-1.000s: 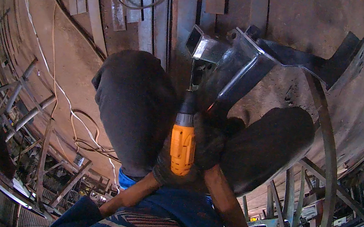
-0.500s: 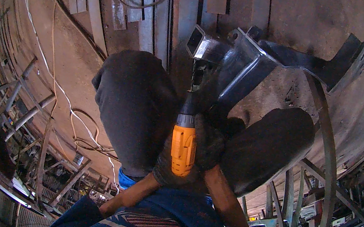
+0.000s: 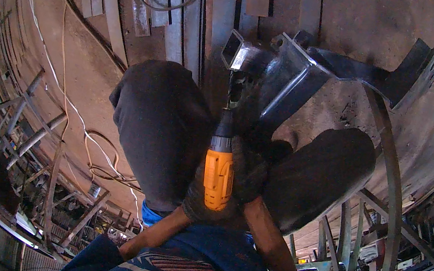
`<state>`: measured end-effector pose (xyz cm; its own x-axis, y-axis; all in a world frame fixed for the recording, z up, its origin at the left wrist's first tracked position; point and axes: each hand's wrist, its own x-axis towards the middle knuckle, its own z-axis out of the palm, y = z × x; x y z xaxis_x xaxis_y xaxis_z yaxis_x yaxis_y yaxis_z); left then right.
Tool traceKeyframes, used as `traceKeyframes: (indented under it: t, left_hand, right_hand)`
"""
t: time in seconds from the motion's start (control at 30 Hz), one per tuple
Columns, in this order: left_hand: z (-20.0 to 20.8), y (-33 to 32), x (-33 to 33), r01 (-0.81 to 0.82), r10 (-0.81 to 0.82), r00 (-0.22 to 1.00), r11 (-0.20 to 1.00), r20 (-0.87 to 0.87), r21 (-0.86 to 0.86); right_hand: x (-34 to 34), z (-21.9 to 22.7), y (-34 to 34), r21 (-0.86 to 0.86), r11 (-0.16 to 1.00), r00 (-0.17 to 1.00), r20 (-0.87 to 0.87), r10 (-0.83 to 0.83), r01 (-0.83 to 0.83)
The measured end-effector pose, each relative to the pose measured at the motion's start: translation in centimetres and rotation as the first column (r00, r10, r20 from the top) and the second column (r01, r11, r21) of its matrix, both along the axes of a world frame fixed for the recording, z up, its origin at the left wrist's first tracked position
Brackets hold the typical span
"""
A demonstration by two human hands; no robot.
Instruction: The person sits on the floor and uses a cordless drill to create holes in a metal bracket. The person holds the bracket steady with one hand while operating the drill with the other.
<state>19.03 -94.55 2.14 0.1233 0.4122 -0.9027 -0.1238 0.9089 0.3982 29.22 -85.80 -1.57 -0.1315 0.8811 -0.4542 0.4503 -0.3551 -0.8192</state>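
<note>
An orange and black power drill (image 3: 218,173) lies lengthwise between my knees, its chuck and bit pointing away from me. The thin bit reaches to a dark metal bracket (image 3: 293,91) with a short square tube (image 3: 247,56) at its left end. Whether the tip is inside the metal cannot be made out. My left hand (image 3: 196,198), in a dark glove, is closed round the lower left of the drill. On its right side my gloved right hand (image 3: 248,178) is closed against the drill body. The drill covers part of both hands' fingers.
Long flat steel strips (image 3: 178,8) lie on the brown floor ahead, a black cable (image 3: 164,7) looped over them. A white cord (image 3: 46,58) runs down the left. A curved metal bar (image 3: 393,182) stands at the right, and metal frames (image 3: 26,144) crowd the left.
</note>
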Motion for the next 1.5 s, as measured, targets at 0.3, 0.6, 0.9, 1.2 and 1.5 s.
traceKeyframes:
  t: [0.3, 0.6, 0.9, 1.2, 1.5]
  left_hand:
    - [-0.1, -0.3, -0.5, 0.018, -0.015, 0.998, 0.998, 0.054, -0.055]
    - [0.5, 1.1, -0.5, 0.071, -0.071, 0.997, 0.997, 0.037, 0.006]
    - [0.1, -0.2, -0.7, -0.034, 0.037, 0.997, 0.998, 0.061, -0.048]
    - [0.0, -0.5, -0.5, -0.113, 0.114, 0.993, 0.992, 0.031, -0.05]
    - [-0.2, -1.1, -0.6, -0.107, 0.108, 0.993, 0.994, 0.052, -0.023]
  right_hand:
    - [0.3, -0.1, -0.8, -0.339, 0.923, 0.975, -0.058, -0.215, 0.183]
    - [0.6, 0.5, 0.0, -0.042, 0.974, 0.963, 0.146, 0.225, -0.221]
    - [0.0, 0.3, -0.3, -0.292, 0.947, 0.977, -0.124, -0.174, 0.132]
    - [0.0, 0.1, -0.3, -0.493, 0.853, 0.92, -0.227, -0.318, 0.174]
    - [-0.1, 0.1, 0.0, -0.015, 0.995, 0.993, 0.057, 0.099, -0.098]
